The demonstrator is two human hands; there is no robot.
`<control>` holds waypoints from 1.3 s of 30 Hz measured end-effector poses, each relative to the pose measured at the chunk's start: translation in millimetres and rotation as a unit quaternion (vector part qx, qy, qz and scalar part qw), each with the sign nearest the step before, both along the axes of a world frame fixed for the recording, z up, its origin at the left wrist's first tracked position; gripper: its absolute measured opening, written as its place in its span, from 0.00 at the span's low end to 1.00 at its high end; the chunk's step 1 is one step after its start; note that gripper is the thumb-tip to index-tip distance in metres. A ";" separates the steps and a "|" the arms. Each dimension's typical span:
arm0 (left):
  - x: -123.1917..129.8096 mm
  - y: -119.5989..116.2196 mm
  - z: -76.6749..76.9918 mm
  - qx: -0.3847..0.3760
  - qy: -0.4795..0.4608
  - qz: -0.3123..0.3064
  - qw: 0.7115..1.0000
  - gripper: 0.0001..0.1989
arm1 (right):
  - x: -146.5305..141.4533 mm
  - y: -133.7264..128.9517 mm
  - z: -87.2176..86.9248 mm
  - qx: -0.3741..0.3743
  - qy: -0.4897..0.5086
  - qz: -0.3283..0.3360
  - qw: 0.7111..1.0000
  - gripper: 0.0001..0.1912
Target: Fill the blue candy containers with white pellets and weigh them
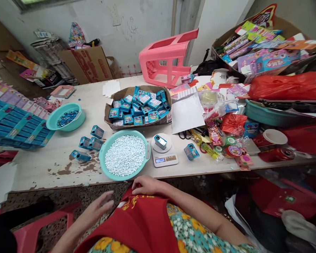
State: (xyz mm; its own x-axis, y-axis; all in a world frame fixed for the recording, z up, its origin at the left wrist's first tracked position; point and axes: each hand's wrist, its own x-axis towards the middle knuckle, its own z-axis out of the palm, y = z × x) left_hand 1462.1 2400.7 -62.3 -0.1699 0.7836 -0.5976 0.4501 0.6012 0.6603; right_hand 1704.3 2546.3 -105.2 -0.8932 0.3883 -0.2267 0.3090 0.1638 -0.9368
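Observation:
My left hand (98, 207) hangs in front of the table's edge, fingers apart and nothing in them. My right hand (145, 185) lies at my red apron below the candy basin, its fingers curled; whatever they hold, if anything, is hidden. The teal basin (101, 164) is full of small pale candies (125, 154). Just right of it, a digital scale (166, 160) bears an upturned lid and a small blue box (160, 142). Another blue box (191, 151) stands right of the scale. Several blue boxes (80, 155) are grouped left of the basin.
Behind the basin is a carton (137, 125) of blue boxes. A smaller teal basin (68, 126) with shiny blue pieces and stacked blue trays (13, 130) are at left. A pink stool (168, 54) lies on its side. Scissors, packets and cups (275, 137) crowd the right.

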 end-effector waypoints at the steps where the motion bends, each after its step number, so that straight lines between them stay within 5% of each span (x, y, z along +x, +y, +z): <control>1: 0.0 14.3 1.6 0.022 0.009 -0.012 1.000 0.26 | 4.0 0.5 -0.6 -0.013 0.006 -0.021 1.000 0.09; 4: 1.3 70.4 -11.1 0.142 0.114 -0.051 0.982 0.21 | 20.2 3.1 0.8 -0.033 0.015 -0.103 0.994 0.09; 7: 4.1 126.4 -44.0 0.292 0.245 -0.114 0.917 0.20 | 39.3 10.6 5.1 -0.018 0.013 -0.214 0.977 0.09; 11: 6.3 178.9 -87.3 0.354 0.297 -0.270 0.845 0.21 | 60.6 35.3 3.5 0.037 -0.002 -0.416 0.909 0.16; 16: -0.8 225.6 -113.5 0.335 0.204 -0.225 0.892 0.13 | 64.7 71.2 -13.2 0.092 -0.027 -0.593 0.799 0.24; 21: -9.0 265.7 -122.1 0.302 0.097 -0.115 0.941 0.11 | 39.4 106.2 -37.9 0.143 -0.052 -0.637 0.756 0.34; 26: -18.4 277.2 -109.5 0.226 -0.030 0.077 0.971 0.17 | 18.5 130.2 -40.1 0.146 -0.048 -0.633 0.758 0.25; 31: -27.3 275.0 -73.4 0.155 -0.217 0.188 0.945 0.19 | -0.5 122.8 7.1 0.178 0.014 -0.627 0.758 0.23; 33: -24.2 275.6 -50.0 0.130 -0.314 0.231 0.912 0.19 | -18.8 119.6 24.8 0.206 0.037 -0.556 0.805 0.20; 36: -10.2 277.4 -11.2 0.136 -0.459 0.310 0.821 0.17 | -52.9 120.0 35.3 0.244 0.026 -0.437 0.865 0.18; 39: 7.3 278.9 14.5 0.238 -0.457 0.355 0.780 0.15 | -80.3 123.0 31.3 0.275 0.005 -0.372 0.887 0.19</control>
